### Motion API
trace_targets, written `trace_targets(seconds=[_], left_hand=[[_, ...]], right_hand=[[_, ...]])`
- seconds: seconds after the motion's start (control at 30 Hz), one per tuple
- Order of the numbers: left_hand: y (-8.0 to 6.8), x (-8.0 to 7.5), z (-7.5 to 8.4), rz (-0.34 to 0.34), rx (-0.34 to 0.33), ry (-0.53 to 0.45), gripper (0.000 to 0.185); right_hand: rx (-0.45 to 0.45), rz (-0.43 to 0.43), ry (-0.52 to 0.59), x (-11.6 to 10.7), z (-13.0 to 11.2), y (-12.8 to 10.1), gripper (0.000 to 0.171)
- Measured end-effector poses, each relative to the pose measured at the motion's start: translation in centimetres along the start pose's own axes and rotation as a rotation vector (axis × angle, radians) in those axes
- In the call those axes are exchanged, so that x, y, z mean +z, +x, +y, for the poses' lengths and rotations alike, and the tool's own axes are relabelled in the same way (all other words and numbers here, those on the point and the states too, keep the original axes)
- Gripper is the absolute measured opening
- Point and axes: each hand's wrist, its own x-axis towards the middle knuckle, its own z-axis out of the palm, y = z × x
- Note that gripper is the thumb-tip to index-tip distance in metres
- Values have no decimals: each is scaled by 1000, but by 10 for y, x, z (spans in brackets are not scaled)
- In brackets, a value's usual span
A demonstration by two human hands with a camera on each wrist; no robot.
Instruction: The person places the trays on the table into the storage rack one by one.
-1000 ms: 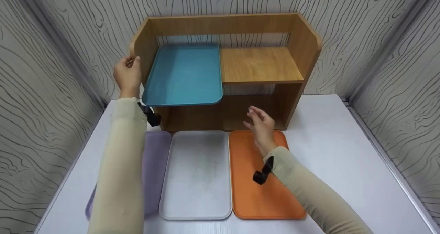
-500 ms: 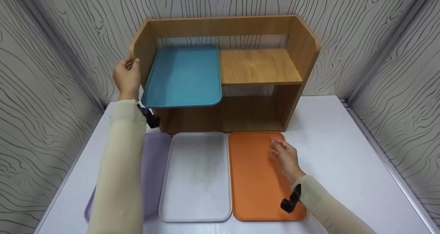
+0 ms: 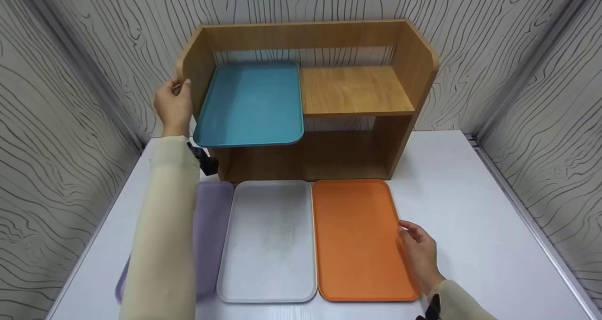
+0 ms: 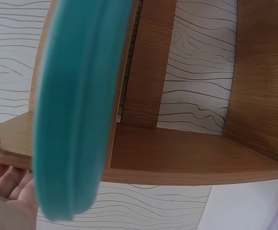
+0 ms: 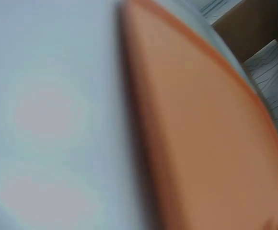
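While right hand (image 3: 417, 254) rests at right long edge of orange tray (image 3: 360, 240), fingers curled at rim, firm grip not certain. Tray flat on white table (image 3: 470, 207), beside grey tray (image 3: 270, 240). Left hand (image 3: 173, 104) grips wooden shelf (image 3: 357, 89) side panel, blue tray (image 3: 251, 103) just beside.

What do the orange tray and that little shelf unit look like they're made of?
The orange tray looks like moulded plastic: uniform colour, matte surface, rounded corners and a raised rim. The shelf unit looks like wood or wood-grain laminate board, judging by its grain pattern and flat panels; which one can't be told.
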Motion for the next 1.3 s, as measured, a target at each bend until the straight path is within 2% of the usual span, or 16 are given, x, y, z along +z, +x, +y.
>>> trace_targets(seconds=[0.3, 0.4, 0.53, 0.83, 1.1, 1.2, 1.3], left_hand=[[-2, 1, 1, -5, -5, -6, 32], [-1, 1, 1, -20, -14, -12, 33], [-1, 1, 0, -16, -24, -9, 33], [-1, 0, 0, -17, -26, -38, 33], [-1, 0, 0, -2, 14, -6, 34], [-1, 0, 0, -3, 11, -14, 34], [-2, 0, 1, -9, 6, -18, 34]], right_hand=[[47, -8, -193, -17, 20, -8, 38], [46, -26, -214, -18, 23, -8, 41], [13, -27, -227, -16, 25, -8, 43], [-73, 0, -372, -14, 27, -10, 40], [-228, 44, -455, -14, 29, -8, 31], [-233, 38, -472, -15, 27, -9, 32], [-192, 10, -466, -19, 24, -10, 34]])
